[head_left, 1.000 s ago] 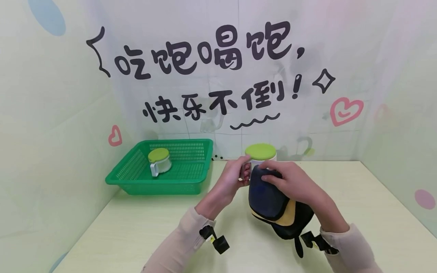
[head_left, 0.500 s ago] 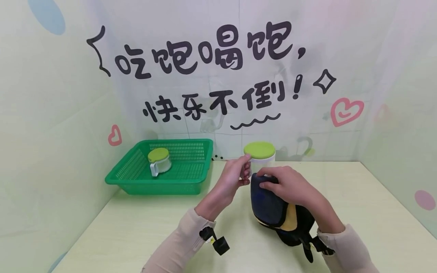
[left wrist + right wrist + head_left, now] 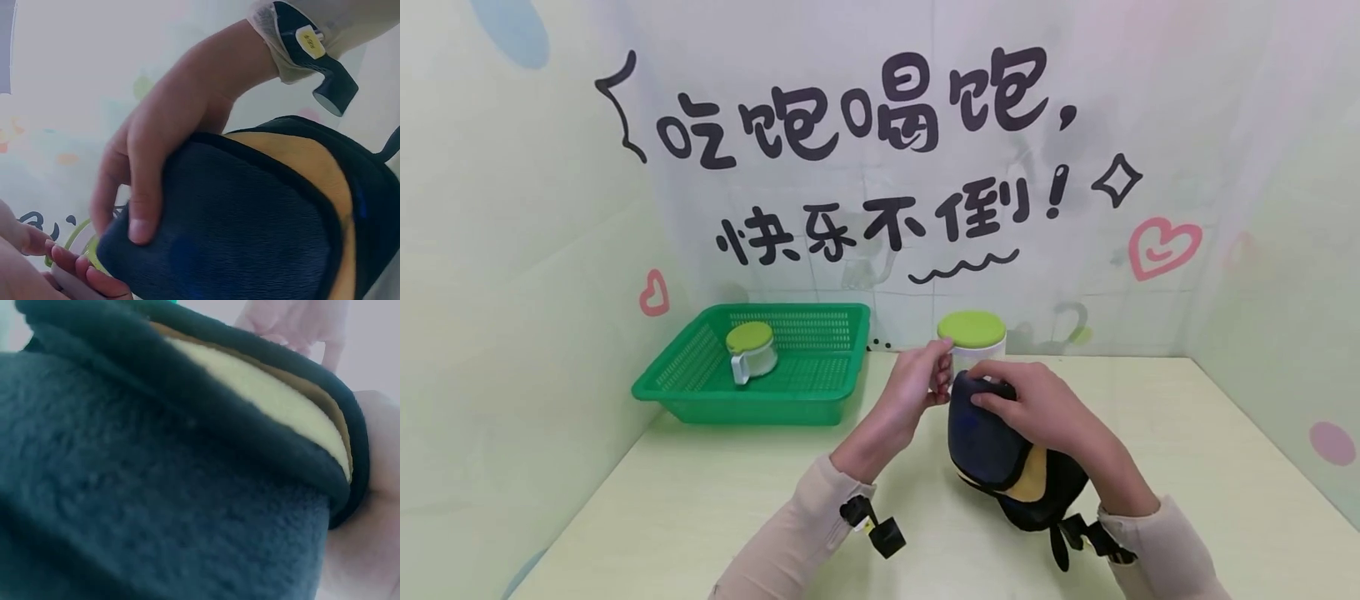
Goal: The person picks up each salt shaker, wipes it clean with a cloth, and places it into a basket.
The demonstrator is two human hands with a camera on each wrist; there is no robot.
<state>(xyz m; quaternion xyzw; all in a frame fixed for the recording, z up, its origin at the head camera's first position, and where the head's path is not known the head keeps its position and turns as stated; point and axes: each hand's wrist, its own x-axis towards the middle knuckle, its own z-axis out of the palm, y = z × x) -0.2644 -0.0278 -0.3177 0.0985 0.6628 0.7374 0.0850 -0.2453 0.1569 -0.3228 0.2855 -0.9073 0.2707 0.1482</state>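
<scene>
My left hand (image 3: 913, 379) grips the handle side of a white jar with a light green lid (image 3: 972, 328), its thumb at the lid's edge. In front of that jar, my right hand (image 3: 1037, 404) pinches the upper edge of a dark blue, fleecy, bag-like thing (image 3: 988, 442) with black trim and a tan band. The thing hides the jar's lower part. In the left wrist view the right thumb lies flat on the blue fabric (image 3: 237, 219). The right wrist view shows its fuzzy surface (image 3: 187, 506) up close and a pale yellow strip along a fold.
A green plastic basket (image 3: 760, 410) stands at the back left of the pale table (image 3: 685, 500). Inside sits a smaller clear jar (image 3: 762, 360) with a green lid and white handle. A printed sheet (image 3: 820, 50) with large black lettering hangs behind, with walls on both sides.
My right hand dipped with the blue fleecy thing, showing more of the jar, then rose slightly. The left hand stays at the jar's handle side.
</scene>
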